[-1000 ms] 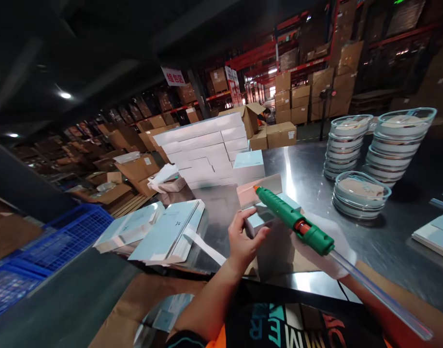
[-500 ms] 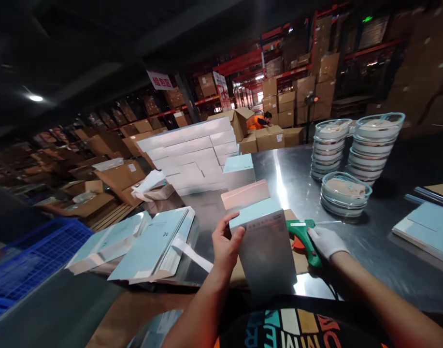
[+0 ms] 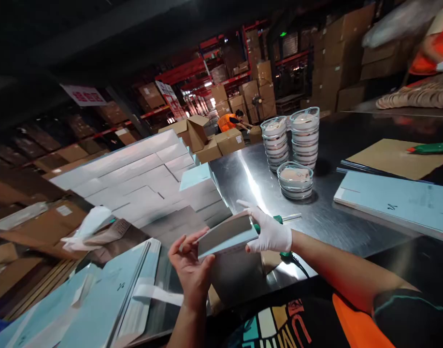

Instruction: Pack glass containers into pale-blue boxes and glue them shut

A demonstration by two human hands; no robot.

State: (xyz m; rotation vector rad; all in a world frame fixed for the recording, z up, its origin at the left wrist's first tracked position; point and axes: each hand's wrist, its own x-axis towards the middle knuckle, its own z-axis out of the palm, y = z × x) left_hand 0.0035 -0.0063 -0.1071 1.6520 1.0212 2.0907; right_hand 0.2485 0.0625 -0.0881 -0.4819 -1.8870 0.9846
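A metal table (image 3: 351,244) is occupying the middle and right of the frame. A stack of white boxes (image 3: 134,179) is standing left of centre, and a light-blue-topped box (image 3: 195,176) is sitting directly at its right end. Bundles of light blue card (image 3: 94,309) are lying at the lower left, one with a white strip (image 3: 158,293) trailing toward the centre. A flat stack of light blue sheets (image 3: 395,198) is lying at the right, with a brown sheet (image 3: 391,157) behind it.

The grey box (image 3: 239,275) in hand is located at lower centre; a pale flap (image 3: 226,232) is standing raised along its upper edge. Clear oval containers (image 3: 304,140) are standing in three piles right of centre, the nearest pile being the lowest.

The bare left hand (image 3: 194,270) is gripping the box's left end, its thumb pressing on the near side. The white-gloved right hand (image 3: 270,232) is bracketing the right end, thumb toward the front corner, fingers extending by the flap; firmness of grip cannot be determined. A green glue gun (image 3: 278,219) is lying behind the right hand, partly hidden by it. A second green tool (image 3: 431,149) is lying over the brown sheet at the right edge.
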